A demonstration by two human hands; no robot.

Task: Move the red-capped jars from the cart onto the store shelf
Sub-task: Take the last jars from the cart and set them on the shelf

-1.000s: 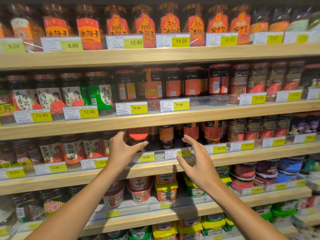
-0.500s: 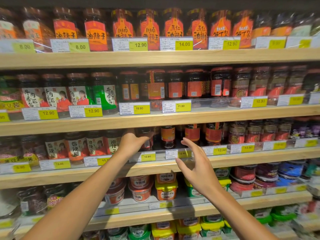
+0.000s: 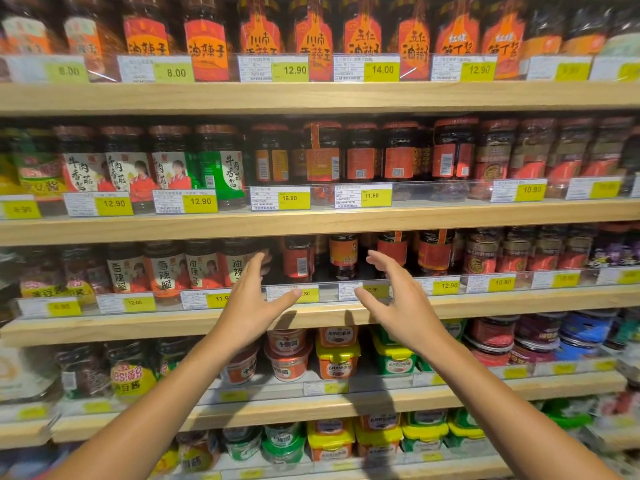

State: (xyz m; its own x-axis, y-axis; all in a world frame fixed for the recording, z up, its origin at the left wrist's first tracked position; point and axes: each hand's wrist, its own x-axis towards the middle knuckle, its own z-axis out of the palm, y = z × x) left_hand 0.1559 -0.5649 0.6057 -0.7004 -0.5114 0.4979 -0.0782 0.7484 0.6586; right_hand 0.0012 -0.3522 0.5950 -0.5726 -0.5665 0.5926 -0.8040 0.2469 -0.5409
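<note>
Both hands, left hand (image 3: 254,303) and right hand (image 3: 398,303), are held spread and empty before the wooden shelf (image 3: 145,325) lip. A red-labelled jar (image 3: 298,259) is seen between them, behind the clear plastic rail (image 3: 325,289).

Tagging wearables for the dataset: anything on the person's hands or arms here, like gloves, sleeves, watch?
Nothing visible. The left hand and right hand are bare, no gloves, no rings on the fingers that show. Both forearms are uncovered to the frame's bottom edge: no sleeves, watch or bands in view.
</note>
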